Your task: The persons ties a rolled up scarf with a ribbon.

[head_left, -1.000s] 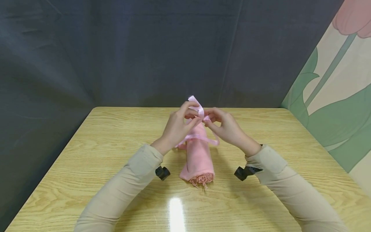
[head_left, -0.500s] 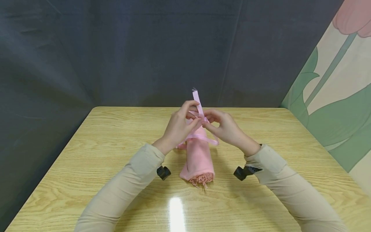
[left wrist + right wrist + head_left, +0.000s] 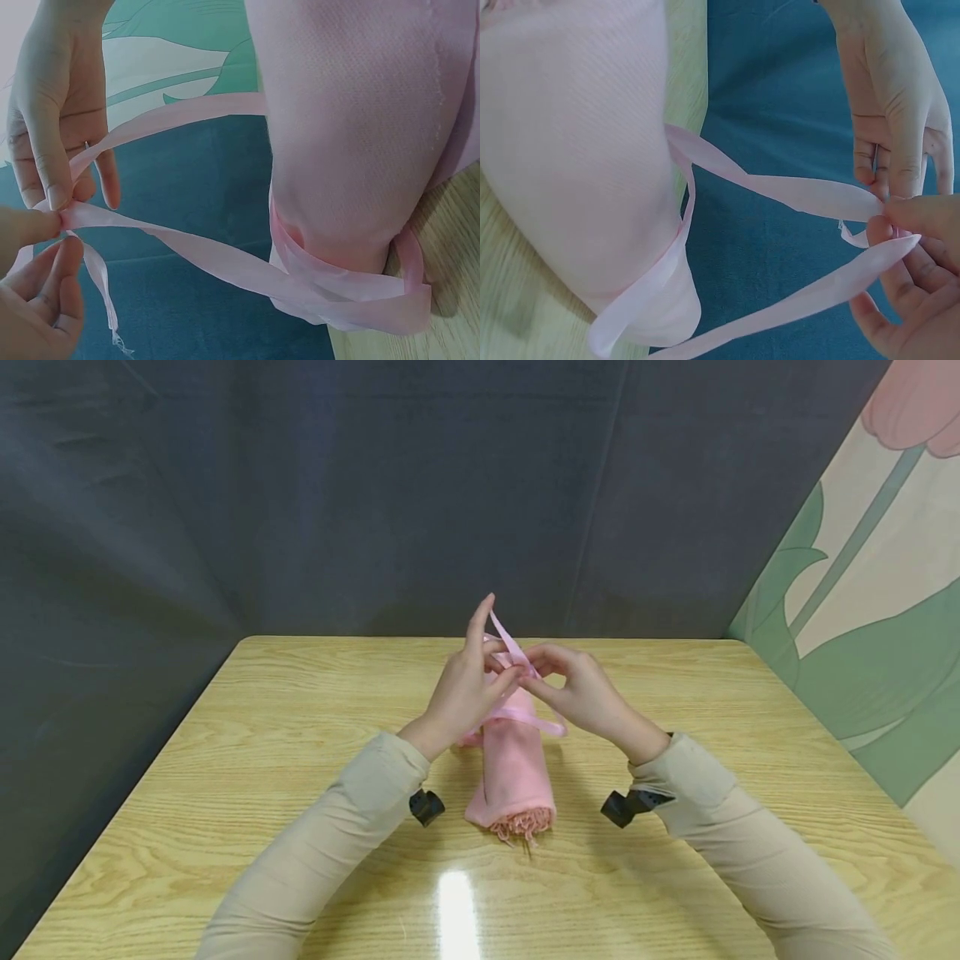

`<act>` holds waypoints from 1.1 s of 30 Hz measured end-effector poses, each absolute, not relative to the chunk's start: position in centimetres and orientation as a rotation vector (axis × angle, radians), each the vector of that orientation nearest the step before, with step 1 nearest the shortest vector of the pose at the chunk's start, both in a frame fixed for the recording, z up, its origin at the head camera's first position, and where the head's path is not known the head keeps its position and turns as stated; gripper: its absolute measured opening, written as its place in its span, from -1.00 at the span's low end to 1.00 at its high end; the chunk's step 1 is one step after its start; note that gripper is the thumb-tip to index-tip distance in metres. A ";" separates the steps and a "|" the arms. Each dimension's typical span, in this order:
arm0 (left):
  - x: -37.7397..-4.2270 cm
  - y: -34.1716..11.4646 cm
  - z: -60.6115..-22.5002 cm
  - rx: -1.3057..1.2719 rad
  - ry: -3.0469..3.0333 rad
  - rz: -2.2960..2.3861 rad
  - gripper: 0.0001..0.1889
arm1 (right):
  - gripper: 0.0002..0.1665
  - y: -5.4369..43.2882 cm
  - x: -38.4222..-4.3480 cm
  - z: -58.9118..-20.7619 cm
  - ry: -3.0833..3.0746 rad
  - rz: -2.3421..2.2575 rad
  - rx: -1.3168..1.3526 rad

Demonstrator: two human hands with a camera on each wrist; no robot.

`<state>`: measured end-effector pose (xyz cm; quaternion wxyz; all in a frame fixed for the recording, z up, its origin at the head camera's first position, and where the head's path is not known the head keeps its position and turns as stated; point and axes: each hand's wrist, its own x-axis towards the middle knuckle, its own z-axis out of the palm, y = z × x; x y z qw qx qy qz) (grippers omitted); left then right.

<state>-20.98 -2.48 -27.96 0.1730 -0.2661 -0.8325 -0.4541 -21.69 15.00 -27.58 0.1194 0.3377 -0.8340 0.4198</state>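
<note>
A pink scarf, rolled up with its fringe at the near end, lies on the wooden table. Round the roll runs a pale pink ribbon, whose lengths rise to both hands above the far part. My left hand pinches the ribbon at the thumb tip, its index finger raised with a strip slanting down beside it. Opposite, my right hand pinches the ribbon between thumb and fingertips. The fingertips of both hands meet, which hides the crossing. A frayed ribbon end dangles below the hands in the left wrist view.
The wooden table ends at a dark curtain behind. To the right is a wall panel painted with a tulip. Black wrist cameras hang below both cuffs.
The ribbon's free end stood up above the left hand and now slants down from the raised index finger, which has straightened upward. The hands have drawn slightly closer. The scarf stays put.
</note>
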 end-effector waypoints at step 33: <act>-20.9 -2.6 -27.9 -0.673 -2.424 -1.276 -0.61 | -0.40 14.7 -21.7 -27.6 -2.363 1.269 0.956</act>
